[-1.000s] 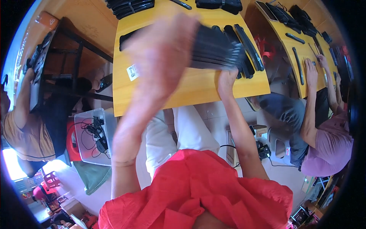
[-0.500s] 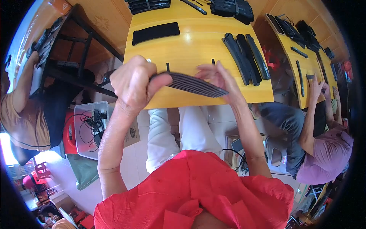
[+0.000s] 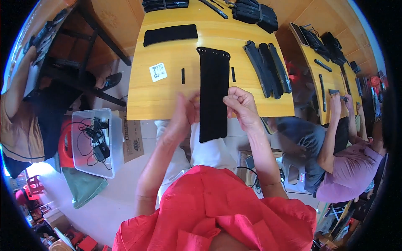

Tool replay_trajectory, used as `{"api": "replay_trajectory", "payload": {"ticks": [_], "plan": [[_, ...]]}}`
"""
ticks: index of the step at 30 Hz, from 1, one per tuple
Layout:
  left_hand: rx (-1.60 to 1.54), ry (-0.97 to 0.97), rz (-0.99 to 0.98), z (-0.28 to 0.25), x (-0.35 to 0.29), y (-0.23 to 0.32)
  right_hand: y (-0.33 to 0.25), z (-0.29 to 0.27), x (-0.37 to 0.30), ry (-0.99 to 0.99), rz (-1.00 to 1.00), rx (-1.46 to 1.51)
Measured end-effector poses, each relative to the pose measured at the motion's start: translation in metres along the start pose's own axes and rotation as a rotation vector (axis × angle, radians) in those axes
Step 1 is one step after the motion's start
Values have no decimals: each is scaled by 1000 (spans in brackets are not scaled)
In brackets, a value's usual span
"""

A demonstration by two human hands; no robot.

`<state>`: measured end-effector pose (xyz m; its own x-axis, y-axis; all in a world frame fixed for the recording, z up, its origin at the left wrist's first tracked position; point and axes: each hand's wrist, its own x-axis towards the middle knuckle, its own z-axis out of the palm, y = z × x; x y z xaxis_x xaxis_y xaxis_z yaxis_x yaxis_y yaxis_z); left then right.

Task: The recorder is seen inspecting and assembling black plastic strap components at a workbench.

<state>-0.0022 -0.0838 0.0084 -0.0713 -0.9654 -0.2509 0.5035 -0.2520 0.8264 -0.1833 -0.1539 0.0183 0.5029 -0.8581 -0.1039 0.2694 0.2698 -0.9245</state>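
A long black panel (image 3: 214,94), seemingly cloth-faced, with a row of small holes along its far end, is held upright lengthwise over the table's near edge. My right hand (image 3: 243,108) pinches its right edge between thumb and fingers. At the panel's left edge is my left hand (image 3: 185,116), smeared by motion, its fingertips partly hidden behind the panel; whether it grips cannot be told. Two short black strips, one on the left (image 3: 183,76) and one on the right (image 3: 233,74), lie on the yellow table (image 3: 138,94) either side of the panel.
A similar black panel (image 3: 171,34) lies at the far left, above a white label (image 3: 158,72). Several long black pieces (image 3: 264,69) lie on the right, and a strapped black bundle (image 3: 255,16) behind. A clear bin (image 3: 93,142) of cables stands on the floor. People sit at both sides.
The panel has turned from crosswise and edge-on to lengthwise, its flat face showing. My left hand has come down off its end to the left edge; my right hand now pinches the right edge.
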Motion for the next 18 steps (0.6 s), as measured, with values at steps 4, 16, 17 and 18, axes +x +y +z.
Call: {"api": "replay_trajectory", "payload": {"ticks": [4, 16, 17, 18], "plan": [[202, 63, 30, 21, -1, -34, 14, -14, 1, 118, -28, -195], [130, 111, -258, 4, 6, -33, 33, -32, 26, 277, 36, -649], [127, 114, -262, 4, 4, -35, 32, -30, 25, 288, -1, -713], [124, 116, -221, 5, 3, -36, 31, -29, 23, 299, -38, -777]]}}
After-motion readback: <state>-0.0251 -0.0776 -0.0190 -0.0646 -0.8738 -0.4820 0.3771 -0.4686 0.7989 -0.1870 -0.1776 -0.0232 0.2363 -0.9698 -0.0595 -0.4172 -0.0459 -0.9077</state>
